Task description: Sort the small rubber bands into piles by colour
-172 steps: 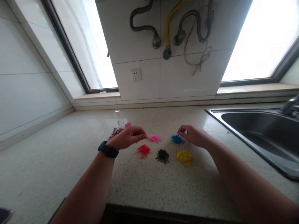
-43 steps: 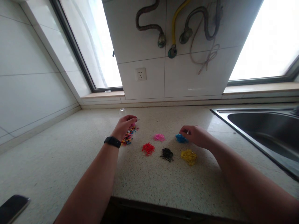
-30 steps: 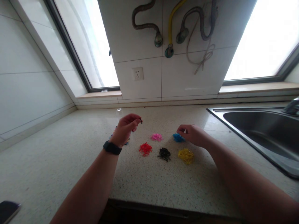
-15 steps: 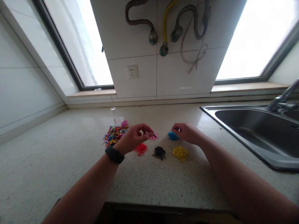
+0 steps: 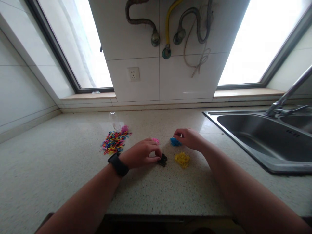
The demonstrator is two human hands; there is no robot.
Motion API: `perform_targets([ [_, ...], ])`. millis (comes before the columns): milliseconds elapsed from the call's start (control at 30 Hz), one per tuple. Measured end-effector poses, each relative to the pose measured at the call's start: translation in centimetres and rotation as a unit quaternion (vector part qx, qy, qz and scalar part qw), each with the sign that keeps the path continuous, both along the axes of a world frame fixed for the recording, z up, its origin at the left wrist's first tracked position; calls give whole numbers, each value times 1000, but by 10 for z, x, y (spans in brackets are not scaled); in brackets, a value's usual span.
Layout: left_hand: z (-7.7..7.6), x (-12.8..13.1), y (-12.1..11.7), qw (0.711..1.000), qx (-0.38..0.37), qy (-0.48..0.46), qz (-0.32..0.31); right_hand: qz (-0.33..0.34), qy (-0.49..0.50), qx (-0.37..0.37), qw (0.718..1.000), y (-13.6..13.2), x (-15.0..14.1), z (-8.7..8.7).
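Note:
My left hand (image 5: pixel 146 153), with a dark watch on its wrist, has its thumb and fingers closed at the pile of black rubber bands (image 5: pixel 162 160). Whatever lies between those fingertips blends into the black pile. Bent fingers of my right hand (image 5: pixel 187 138) rest against the blue rubber bands (image 5: pixel 175 141); what they pinch, if anything, is hidden. Pink rubber bands (image 5: pixel 156 141) show just beyond my left hand, which covers the spot of the red ones. Nearer me, below my right hand, lie yellow rubber bands (image 5: pixel 182 160).
A mixed heap of coloured bands (image 5: pixel 114 142) lies to the left, by a clear plastic container (image 5: pixel 114 120) with a pink part (image 5: pixel 124 129). On the right is a steel sink (image 5: pixel 243 143) with a faucet (image 5: pixel 275 109). A tiled wall with a socket (image 5: pixel 134 74) stands behind.
My left hand has come down from above the pink bands, carrying a small black band, to the black pile, and now hides the red bands. My right hand stays at the blue pile.

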State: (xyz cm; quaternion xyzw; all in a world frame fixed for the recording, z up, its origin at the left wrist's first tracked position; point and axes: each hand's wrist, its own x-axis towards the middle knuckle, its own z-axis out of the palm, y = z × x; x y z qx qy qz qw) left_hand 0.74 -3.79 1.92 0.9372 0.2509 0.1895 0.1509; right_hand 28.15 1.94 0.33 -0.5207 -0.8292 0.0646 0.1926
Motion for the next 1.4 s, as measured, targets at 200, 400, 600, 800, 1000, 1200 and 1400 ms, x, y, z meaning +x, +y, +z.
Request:
perform_targets([
  [200, 0, -6, 5, 999, 0, 0, 39, 10, -1, 5, 1000, -1, 0, 0],
  [400, -3, -24, 20, 986, -10, -59, 158, 13, 34, 22, 999, -7, -5, 1],
  [600, -4, -58, 41, 931, 33, -185, 314, 37, 98, 14, 994, -11, -44, 21],
  [800, -9, -92, 59, 867, 97, -216, 439, 168, 44, -1, 985, 12, -120, 43],
  [1000, -15, -106, 67, 770, 139, -224, 582, 148, -94, -21, 984, 40, -190, 32],
  [1200, -19, -109, 74, 711, 126, -226, 654, 92, -119, -39, 988, 51, -220, 13],
  [1400, -18, -108, 74, 709, 129, -236, 652, 61, -134, -48, 988, 62, -231, 9],
])
